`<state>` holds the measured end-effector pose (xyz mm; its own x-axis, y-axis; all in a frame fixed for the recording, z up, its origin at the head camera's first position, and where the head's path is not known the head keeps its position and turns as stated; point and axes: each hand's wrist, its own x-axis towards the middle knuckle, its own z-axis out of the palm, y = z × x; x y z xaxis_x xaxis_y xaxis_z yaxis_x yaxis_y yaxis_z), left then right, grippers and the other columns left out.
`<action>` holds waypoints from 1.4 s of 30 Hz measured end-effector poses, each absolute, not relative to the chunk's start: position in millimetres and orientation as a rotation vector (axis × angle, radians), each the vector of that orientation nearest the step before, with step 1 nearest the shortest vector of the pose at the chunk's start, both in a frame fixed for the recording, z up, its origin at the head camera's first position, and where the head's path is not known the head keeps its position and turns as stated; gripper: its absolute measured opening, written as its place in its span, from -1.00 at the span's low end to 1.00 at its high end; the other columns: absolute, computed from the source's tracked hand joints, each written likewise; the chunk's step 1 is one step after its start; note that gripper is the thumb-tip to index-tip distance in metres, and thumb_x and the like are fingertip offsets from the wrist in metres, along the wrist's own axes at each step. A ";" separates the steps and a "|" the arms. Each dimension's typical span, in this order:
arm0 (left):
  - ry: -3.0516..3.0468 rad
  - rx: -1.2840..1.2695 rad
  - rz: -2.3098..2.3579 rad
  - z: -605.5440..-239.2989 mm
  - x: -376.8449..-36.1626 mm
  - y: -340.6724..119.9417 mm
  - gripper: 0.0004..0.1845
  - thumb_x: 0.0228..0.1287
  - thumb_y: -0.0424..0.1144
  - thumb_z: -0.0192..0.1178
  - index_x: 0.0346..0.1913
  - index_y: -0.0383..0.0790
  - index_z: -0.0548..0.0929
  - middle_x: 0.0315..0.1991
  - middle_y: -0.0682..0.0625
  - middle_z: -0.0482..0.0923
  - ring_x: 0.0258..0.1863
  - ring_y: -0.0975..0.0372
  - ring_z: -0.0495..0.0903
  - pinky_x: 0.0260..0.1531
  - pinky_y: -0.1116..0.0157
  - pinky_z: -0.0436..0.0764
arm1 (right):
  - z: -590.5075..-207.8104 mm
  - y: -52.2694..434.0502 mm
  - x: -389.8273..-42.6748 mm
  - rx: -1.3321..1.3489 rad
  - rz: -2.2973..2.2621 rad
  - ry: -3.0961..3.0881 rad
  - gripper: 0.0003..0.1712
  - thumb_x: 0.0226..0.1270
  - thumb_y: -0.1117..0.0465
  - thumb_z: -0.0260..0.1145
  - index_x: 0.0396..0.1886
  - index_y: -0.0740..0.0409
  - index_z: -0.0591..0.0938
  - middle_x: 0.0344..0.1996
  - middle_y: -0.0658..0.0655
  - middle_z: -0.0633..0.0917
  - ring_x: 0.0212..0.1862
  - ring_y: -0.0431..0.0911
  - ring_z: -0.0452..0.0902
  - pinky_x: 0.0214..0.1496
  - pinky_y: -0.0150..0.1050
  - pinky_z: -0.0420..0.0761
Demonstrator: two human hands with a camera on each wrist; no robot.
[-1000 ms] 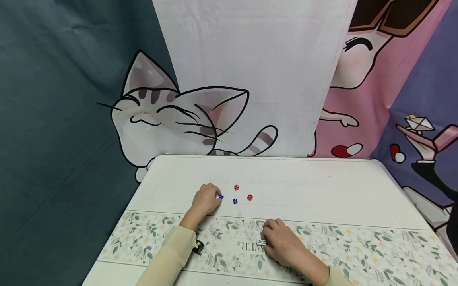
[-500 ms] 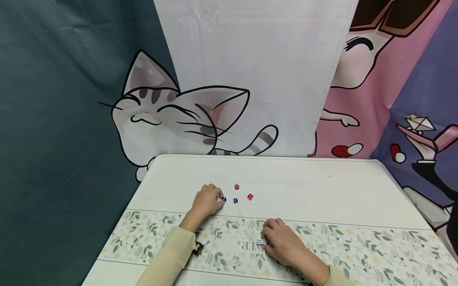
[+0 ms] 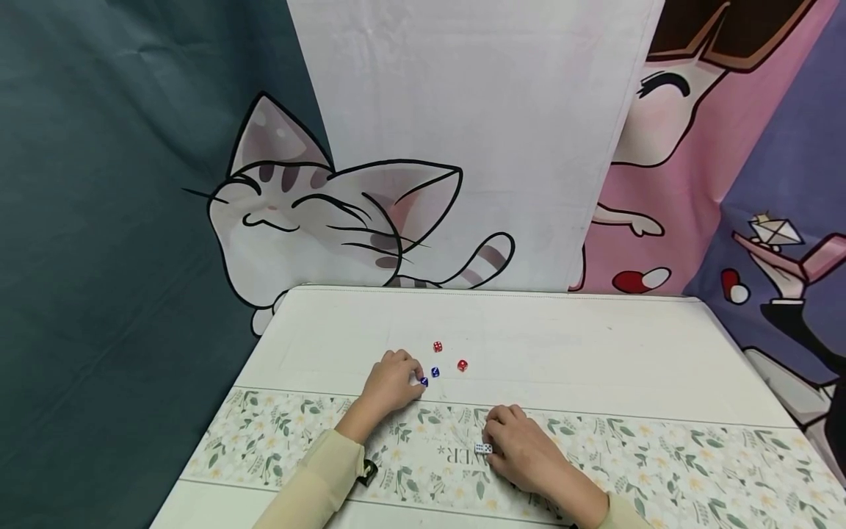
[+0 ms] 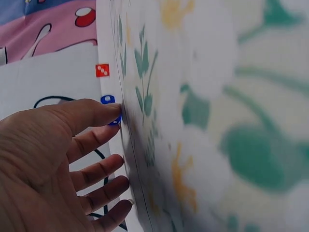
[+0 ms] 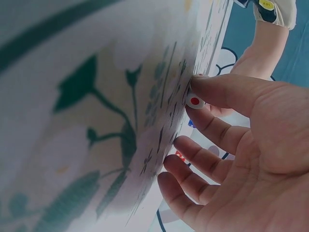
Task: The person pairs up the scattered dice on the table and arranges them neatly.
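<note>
My left hand (image 3: 391,383) pinches a blue die (image 3: 424,381) low over the white tabletop, between thumb and index finger. In the left wrist view most of that die (image 4: 115,121) is covered by the thumb. A second blue die (image 3: 435,372) lies just beyond it. Two red dice, one farther back (image 3: 438,347) and one to the right (image 3: 463,365), sit nearby. My right hand (image 3: 522,448) rests on the floral band, thumb and index finger pinching white dice (image 3: 483,448) that appear to be two side by side. In the right wrist view a white die (image 5: 195,101) shows a red pip.
The white table (image 3: 568,338) carries a printed floral band (image 3: 667,455) across its near part. Behind its far edge hangs a cloth backdrop (image 3: 515,147) with cartoon cats. A dark band (image 3: 367,472) is at my left wrist.
My left hand has slid the blue die to the right and toward me, nearing the other blue die's front. The right hand and the white dice have stayed put.
</note>
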<state>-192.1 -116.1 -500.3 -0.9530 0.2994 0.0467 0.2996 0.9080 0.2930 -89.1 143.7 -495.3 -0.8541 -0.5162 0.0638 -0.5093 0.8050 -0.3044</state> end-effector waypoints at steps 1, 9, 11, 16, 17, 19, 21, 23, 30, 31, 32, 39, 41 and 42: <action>-3.065 -0.488 -0.473 -500.4 -190.8 -114.8 -0.84 0.16 -0.06 0.44 -0.35 0.01 0.67 -0.13 0.04 0.56 -0.08 0.11 0.46 -0.11 0.05 0.50 | -495.2 143.6 -89.0 -0.840 -0.490 2.963 -0.76 0.18 0.12 0.53 -0.38 -0.10 0.56 -0.05 -0.01 0.56 -0.06 -0.07 0.44 -0.15 -0.12 0.49; -3.063 -0.527 -0.479 -501.9 -178.6 -104.6 -0.84 0.16 -0.05 0.44 -0.37 0.04 0.66 -0.11 0.06 0.56 -0.09 0.14 0.45 -0.12 0.09 0.49 | -494.7 143.6 -88.8 -0.849 -0.490 2.954 -0.77 0.20 0.12 0.51 -0.37 -0.11 0.56 -0.04 -0.01 0.56 -0.05 -0.07 0.43 -0.16 -0.13 0.49; -3.052 -0.546 -0.479 -502.5 -175.7 -102.2 -0.84 0.17 -0.05 0.44 -0.37 0.03 0.66 -0.11 0.05 0.57 -0.09 0.12 0.46 -0.13 0.09 0.49 | -494.7 143.6 -88.7 -0.850 -0.490 2.957 -0.77 0.19 0.12 0.52 -0.38 -0.11 0.56 -0.04 -0.01 0.56 -0.05 -0.07 0.43 -0.16 -0.13 0.50; -3.023 -0.604 -0.445 -503.6 -168.3 -95.9 -0.84 0.17 -0.05 0.44 -0.37 0.05 0.65 -0.12 0.07 0.58 -0.11 0.14 0.47 -0.15 0.11 0.50 | -494.4 143.2 -88.2 -0.847 -0.496 2.970 -0.76 0.17 0.12 0.53 -0.38 -0.10 0.56 -0.05 -0.01 0.56 -0.06 -0.07 0.44 -0.16 -0.13 0.50; -3.019 -0.617 -0.441 -503.8 -167.0 -94.7 -0.84 0.16 -0.05 0.45 -0.37 0.05 0.65 -0.12 0.08 0.57 -0.11 0.15 0.46 -0.16 0.12 0.49 | -494.3 143.1 -88.1 -0.847 -0.496 2.972 -0.76 0.17 0.12 0.53 -0.39 -0.10 0.56 -0.06 -0.01 0.56 -0.06 -0.07 0.44 -0.16 -0.13 0.50; -3.015 -0.632 -0.434 -503.8 -164.3 -92.1 -0.84 0.16 -0.05 0.44 -0.37 0.06 0.65 -0.15 0.09 0.56 -0.13 0.17 0.45 -0.17 0.14 0.48 | -494.4 142.9 -88.1 -0.847 -0.492 2.975 -0.75 0.17 0.12 0.53 -0.39 -0.10 0.56 -0.06 -0.01 0.56 -0.06 -0.07 0.44 -0.17 -0.13 0.50; -3.003 -0.652 -0.435 -503.9 -162.1 -89.8 -0.84 0.16 -0.05 0.45 -0.38 0.06 0.65 -0.18 0.10 0.54 -0.15 0.17 0.43 -0.20 0.16 0.47 | -494.6 142.8 -88.2 -0.845 -0.488 2.976 -0.75 0.17 0.12 0.54 -0.39 -0.10 0.56 -0.06 -0.01 0.56 -0.06 -0.07 0.44 -0.17 -0.13 0.50; -2.992 -0.664 -0.431 -503.7 -160.0 -87.7 -0.83 0.15 -0.05 0.46 -0.38 0.06 0.65 -0.21 0.11 0.53 -0.17 0.18 0.42 -0.22 0.17 0.46 | -494.8 142.7 -88.2 -0.843 -0.483 2.975 -0.74 0.17 0.11 0.54 -0.39 -0.11 0.55 -0.06 -0.02 0.56 -0.06 -0.07 0.44 -0.17 -0.13 0.50; -2.969 -0.690 -0.422 -504.1 -154.7 -80.6 -0.83 0.13 -0.04 0.46 -0.40 0.05 0.65 -0.20 0.12 0.55 -0.19 0.20 0.43 -0.24 0.20 0.47 | -495.0 143.4 -88.2 -0.842 -0.481 2.976 -0.74 0.17 0.11 0.54 -0.40 -0.11 0.55 -0.06 -0.02 0.55 -0.06 -0.08 0.43 -0.15 -0.13 0.50; -2.967 -0.696 -0.422 -503.9 -153.8 -79.7 -0.83 0.13 -0.05 0.46 -0.40 0.05 0.65 -0.21 0.12 0.54 -0.21 0.21 0.43 -0.26 0.21 0.46 | -495.0 143.5 -88.2 -0.842 -0.482 2.977 -0.73 0.16 0.11 0.54 -0.40 -0.11 0.55 -0.06 -0.02 0.55 -0.06 -0.08 0.43 -0.15 -0.13 0.50; -2.964 -0.701 -0.422 -503.7 -153.0 -78.8 -0.83 0.13 -0.05 0.46 -0.40 0.05 0.65 -0.22 0.13 0.53 -0.22 0.21 0.42 -0.27 0.22 0.45 | -495.1 143.7 -88.3 -0.841 -0.483 2.978 -0.73 0.16 0.11 0.54 -0.40 -0.11 0.55 -0.06 -0.02 0.55 -0.06 -0.08 0.43 -0.15 -0.13 0.50; -2.950 -0.737 -0.393 -502.6 -147.5 -72.7 -0.84 0.13 -0.05 0.46 -0.38 0.06 0.66 -0.20 0.14 0.54 -0.21 0.22 0.41 -0.27 0.25 0.44 | -494.3 144.0 -88.4 -0.843 -0.487 2.977 -0.73 0.15 0.10 0.55 -0.39 -0.11 0.55 -0.06 -0.02 0.55 -0.06 -0.08 0.43 -0.16 -0.14 0.50; -2.948 -0.751 -0.387 -502.2 -146.4 -70.7 -0.83 0.13 -0.05 0.46 -0.38 0.06 0.66 -0.20 0.13 0.54 -0.20 0.22 0.41 -0.28 0.24 0.44 | -493.9 144.1 -88.3 -0.844 -0.486 2.976 -0.72 0.15 0.10 0.55 -0.39 -0.11 0.55 -0.06 -0.02 0.55 -0.06 -0.08 0.43 -0.16 -0.14 0.50; -2.952 -0.754 -0.383 -502.0 -145.9 -69.7 -0.83 0.14 -0.04 0.46 -0.37 0.06 0.66 -0.19 0.13 0.54 -0.20 0.22 0.41 -0.27 0.24 0.44 | -493.8 144.1 -88.3 -0.845 -0.485 2.975 -0.72 0.15 0.10 0.55 -0.39 -0.11 0.55 -0.06 -0.02 0.55 -0.06 -0.08 0.43 -0.16 -0.14 0.50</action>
<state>-145.9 -69.7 -502.0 -0.8770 0.4629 0.1288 0.4805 0.8485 0.2219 -88.3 144.1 -493.8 -0.8542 -0.5148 0.0732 -0.5114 0.8061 -0.2977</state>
